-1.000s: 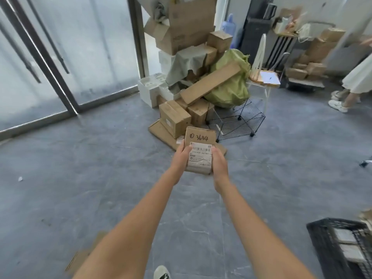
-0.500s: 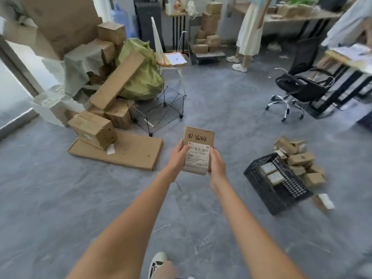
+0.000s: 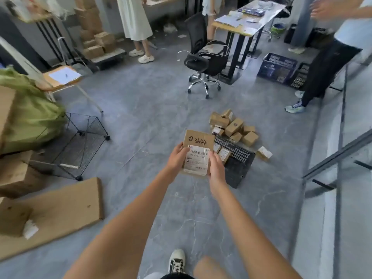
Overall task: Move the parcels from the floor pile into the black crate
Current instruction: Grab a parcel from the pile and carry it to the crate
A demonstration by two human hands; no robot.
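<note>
You've got one parcel (image 3: 198, 153) in both hands, held out in front of you at arm's length, label side up, "3644" handwritten on the cardboard above the white shipping label. Left hand (image 3: 177, 158) grip: fingers wrapped on the parcel's left edge, thumb on top. Right hand (image 3: 217, 168) grip: clamped on the lower right edge, thumb over the label corner. Parcel is off the floor and not in the black crate (image 3: 239, 166); in this view it overlaps the crate's near-left corner. Crate sits on the grey floor (image 3: 153, 109) just beyond your hands, with a few labelled parcels already inside. Floor pile (image 3: 231, 125) of small brown boxes is touching the crate's far side; one stray box (image 3: 264, 153) lies just off its right edge. Office chair (image 3: 205, 59) stands well beyond the pile. Flat cardboard sheet (image 3: 60, 214) on the floor to your left.
</note>
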